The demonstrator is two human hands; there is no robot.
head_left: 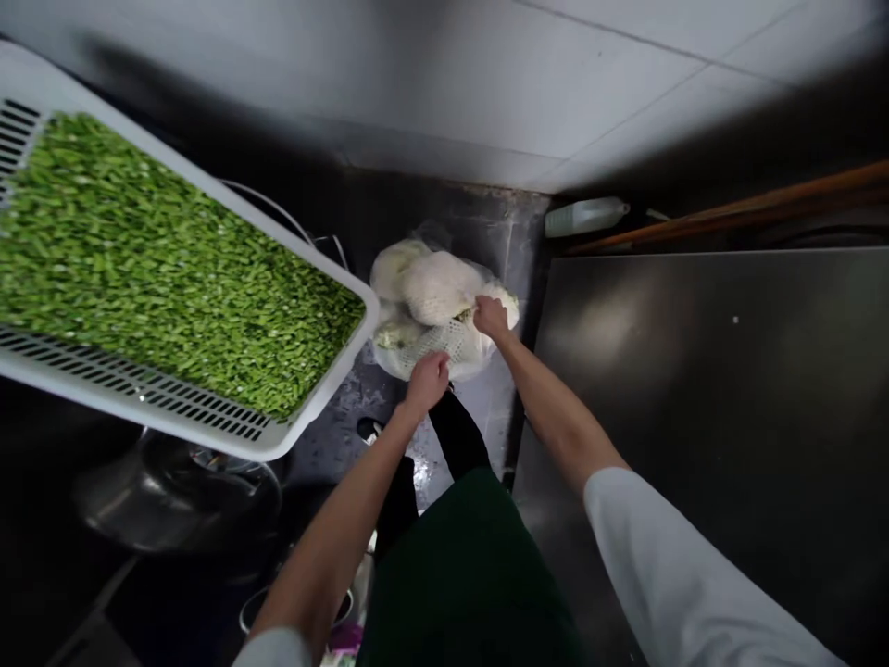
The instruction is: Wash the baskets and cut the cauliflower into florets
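A clear plastic bag of pale vegetables in white foam netting lies on the dark wet floor against the wall. My left hand is closed on the bag's near edge, fingers curled into the plastic and netting. My right hand grips the bag's right side, fingers closed on the plastic by a leafy white-green head. Both arms reach down from white short sleeves, over a dark green apron.
A white slotted crate heaped with chopped green vegetable pieces juts out at the left. Below it sits a metal pot. A steel counter top fills the right side. A white plastic bottle lies by the wall.
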